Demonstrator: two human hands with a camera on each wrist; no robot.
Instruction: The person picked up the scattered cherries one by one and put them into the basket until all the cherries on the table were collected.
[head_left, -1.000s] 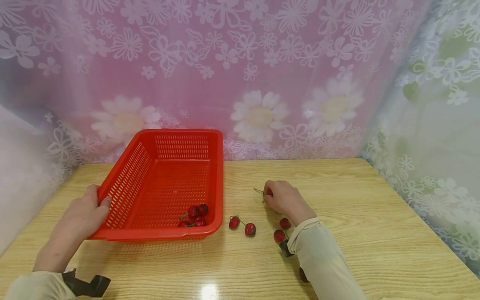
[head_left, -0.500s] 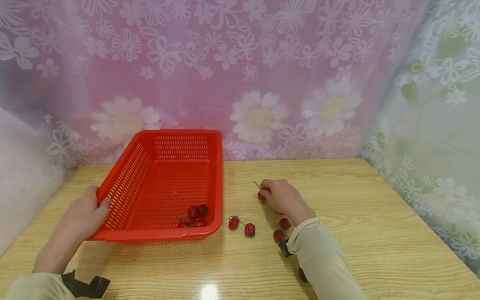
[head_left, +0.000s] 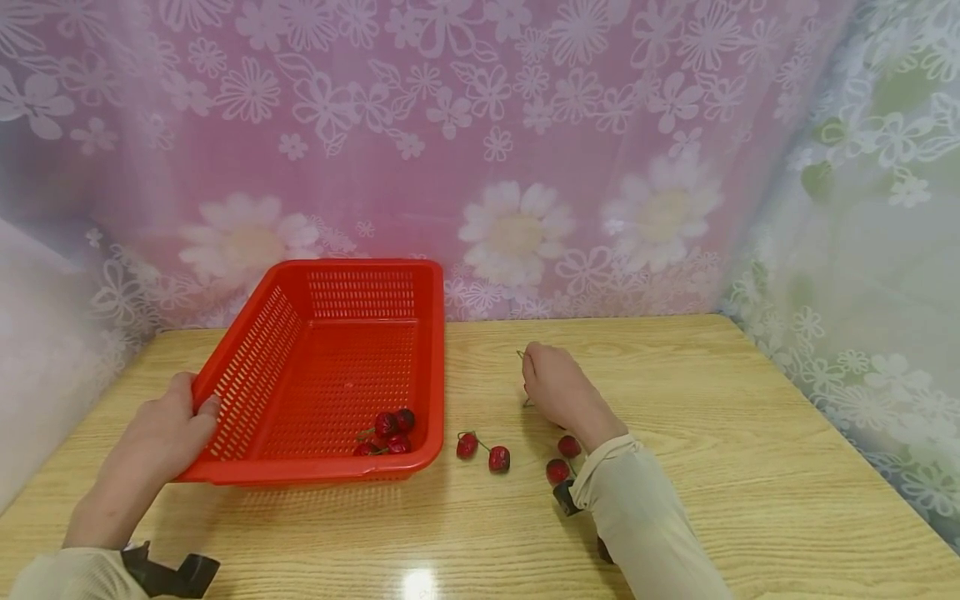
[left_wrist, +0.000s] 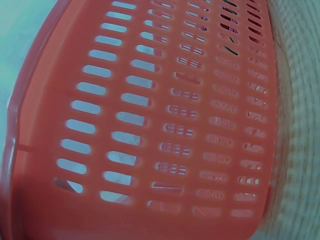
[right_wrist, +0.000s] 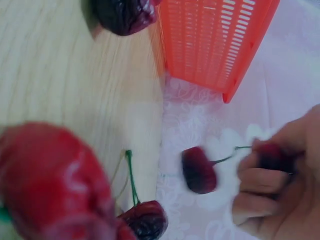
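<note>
My left hand grips the left rim of the red plastic basket, which shows slotted walls. In its front right corner lie several dark red cherries with green stems. To the right of the basket, over the table, my right hand holds a cherry pair. In the right wrist view, curled fingers hold one cherry while its twin dangles from the stem. The head view mostly hides this pair behind the hand. The left wrist view shows only the basket wall, without the hand.
A joined cherry pair lies between the basket and my right arm. Two more cherries sit beside the right wrist, and another is partly hidden by the sleeve. A floral curtain hangs behind the wooden table.
My right hand has gathered the cherry pair and lifted slightly, turning so its back faces the camera more. The left hand and basket have stayed put.
</note>
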